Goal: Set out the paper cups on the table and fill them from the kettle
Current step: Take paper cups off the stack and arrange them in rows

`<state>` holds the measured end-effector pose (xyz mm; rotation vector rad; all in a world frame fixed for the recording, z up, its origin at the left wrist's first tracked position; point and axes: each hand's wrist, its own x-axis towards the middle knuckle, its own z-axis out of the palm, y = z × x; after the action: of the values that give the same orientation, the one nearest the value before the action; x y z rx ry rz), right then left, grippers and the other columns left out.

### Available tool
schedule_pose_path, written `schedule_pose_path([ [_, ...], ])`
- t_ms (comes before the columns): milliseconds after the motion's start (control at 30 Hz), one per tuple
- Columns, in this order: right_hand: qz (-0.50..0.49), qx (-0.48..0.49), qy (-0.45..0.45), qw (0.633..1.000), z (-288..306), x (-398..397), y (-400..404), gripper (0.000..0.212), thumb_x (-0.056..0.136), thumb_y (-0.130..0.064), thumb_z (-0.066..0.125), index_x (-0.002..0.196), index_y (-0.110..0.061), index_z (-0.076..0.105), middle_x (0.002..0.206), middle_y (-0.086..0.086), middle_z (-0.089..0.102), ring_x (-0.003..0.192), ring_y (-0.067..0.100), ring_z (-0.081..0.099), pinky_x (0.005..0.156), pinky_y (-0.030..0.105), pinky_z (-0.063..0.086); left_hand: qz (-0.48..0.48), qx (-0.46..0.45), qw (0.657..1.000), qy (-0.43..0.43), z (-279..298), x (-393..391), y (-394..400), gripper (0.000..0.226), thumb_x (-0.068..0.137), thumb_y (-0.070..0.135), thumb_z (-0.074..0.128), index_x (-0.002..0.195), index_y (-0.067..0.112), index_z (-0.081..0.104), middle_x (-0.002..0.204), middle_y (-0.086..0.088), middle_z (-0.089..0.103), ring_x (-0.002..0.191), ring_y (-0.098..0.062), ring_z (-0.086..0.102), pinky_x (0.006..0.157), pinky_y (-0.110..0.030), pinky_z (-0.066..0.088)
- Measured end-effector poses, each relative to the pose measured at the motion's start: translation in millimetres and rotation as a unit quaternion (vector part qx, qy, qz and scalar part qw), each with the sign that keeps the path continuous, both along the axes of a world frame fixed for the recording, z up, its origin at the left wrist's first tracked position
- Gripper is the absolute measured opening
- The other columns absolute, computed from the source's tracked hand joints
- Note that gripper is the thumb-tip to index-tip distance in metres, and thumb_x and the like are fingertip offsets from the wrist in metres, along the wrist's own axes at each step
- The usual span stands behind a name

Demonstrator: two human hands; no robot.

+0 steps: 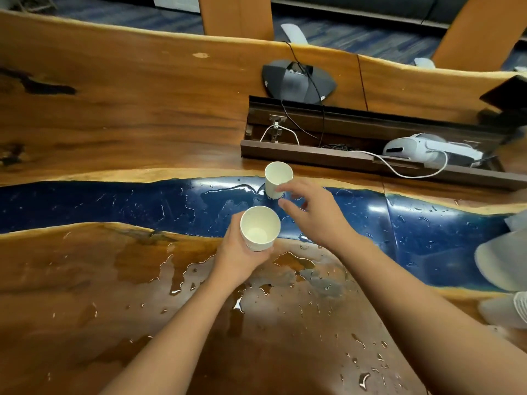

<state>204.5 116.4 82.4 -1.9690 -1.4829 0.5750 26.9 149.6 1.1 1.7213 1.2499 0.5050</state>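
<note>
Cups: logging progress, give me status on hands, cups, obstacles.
Left hand holds near cup, empty. Right hand open beside far cup, standing. Spilled water on table.

Even indoor light from above throws white glare off the wet tabletop [313, 323]; wide-angle distortion bends its edges, and the right margin is blurred.
</note>
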Motion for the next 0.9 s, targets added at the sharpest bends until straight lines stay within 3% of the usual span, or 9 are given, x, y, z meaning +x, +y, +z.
schedule_pose_path([
  [100,0.061,-0.039,0.017,0.997,17.3,-12.6,-33.5,0.019,0.096,-0.032,0.062,0.114,-0.031,0.07,0.104,-0.02,0.063,0.089,0.0,0.055,0.073,0.011,0.042,-0.025,-0.018,0.999,-0.011,2.4,6.1,-9.0,0.083,0.063,0.04,0.089,0.125,0.045,0.033,0.118,0.015,0.056,0.106,-0.007,0.056,0.08,-0.02,0.046],
  [233,0.117,-0.113,-0.017,0.987,14.6,-19.3,-65.7,0.028,0.09,-0.041,0.069,0.117,-0.032,0.07,0.111,-0.012,0.069,0.085,0.007,0.059,0.082,0.026,0.048,-0.033,-0.029,0.999,-0.033,-4.1,12.3,-26.3,0.083,0.052,0.045,0.089,0.113,0.06,0.035,0.114,0.015,0.062,0.105,-0.012,0.062,0.088,-0.042,0.055],
  [333,0.136,-0.123,-0.064,0.981,-1.6,-18.7,-83.9,0.027,0.092,-0.033,0.067,0.119,-0.03,0.071,0.116,-0.008,0.071,0.098,0.015,0.063,0.087,0.031,0.048,-0.032,-0.024,0.999,-0.028,-8.0,14.8,-37.8,0.084,0.048,0.048,0.087,0.114,0.058,0.037,0.116,0.013,0.061,0.109,-0.015,0.059,0.091,-0.043,0.054],
  [467,0.137,-0.066,-0.094,0.984,-15.3,-19.5,-99.4,0.026,0.092,-0.027,0.06,0.114,-0.026,0.074,0.111,-0.007,0.073,0.101,0.021,0.062,0.087,0.039,0.051,-0.034,-0.017,0.999,-0.039,-10.9,16.6,-47.4,0.078,0.057,0.025,0.092,0.117,0.04,0.044,0.116,0.009,0.06,0.108,-0.013,0.058,0.087,-0.025,0.05],
  [567,0.122,-0.004,-0.1,0.987,-21.2,-19.4,-105.4,0.021,0.085,-0.029,0.064,0.102,-0.027,0.077,0.097,-0.01,0.074,0.085,0.021,0.062,0.072,0.039,0.053,-0.039,-0.015,0.999,-0.026,-7.9,15.4,-52.7,0.075,0.059,0.021,0.091,0.116,0.036,0.045,0.106,0.022,0.053,0.1,0.009,0.049,0.076,0.0,0.035],
  [633,0.108,0.023,-0.101,0.989,-23.0,-18.5,-106.6,0.015,0.082,-0.029,0.071,0.096,-0.029,0.078,0.089,-0.012,0.074,0.078,0.018,0.058,0.065,0.036,0.051,-0.042,-0.012,0.999,-0.019,-4.5,14.2,-55.3,0.075,0.06,0.021,0.09,0.118,0.034,0.045,0.102,0.027,0.047,0.098,0.022,0.041,0.071,0.004,0.031],
  [767,0.08,0.069,-0.102,0.989,-17.1,-17.4,-107.6,0.014,0.076,-0.022,0.082,0.089,-0.027,0.077,0.078,-0.009,0.07,0.075,0.018,0.054,0.06,0.029,0.042,-0.042,-0.009,0.999,-0.01,-2.2,14.6,-56.1,0.076,0.058,0.028,0.089,0.117,0.039,0.042,0.107,0.021,0.053,0.094,0.002,0.049,0.071,-0.006,0.035],
  [900,0.068,0.177,-0.08,0.979,13.5,-17.0,-105.6,0.019,0.09,-0.033,0.066,0.099,-0.019,0.075,0.094,-0.008,0.072,0.085,0.013,0.058,0.077,0.018,0.039,-0.017,-0.006,0.999,-0.028,-9.0,14.6,-57.9,0.075,0.051,0.039,0.088,0.113,0.042,0.046,0.107,0.015,0.063,0.098,-0.007,0.06,0.079,-0.03,0.054],
])
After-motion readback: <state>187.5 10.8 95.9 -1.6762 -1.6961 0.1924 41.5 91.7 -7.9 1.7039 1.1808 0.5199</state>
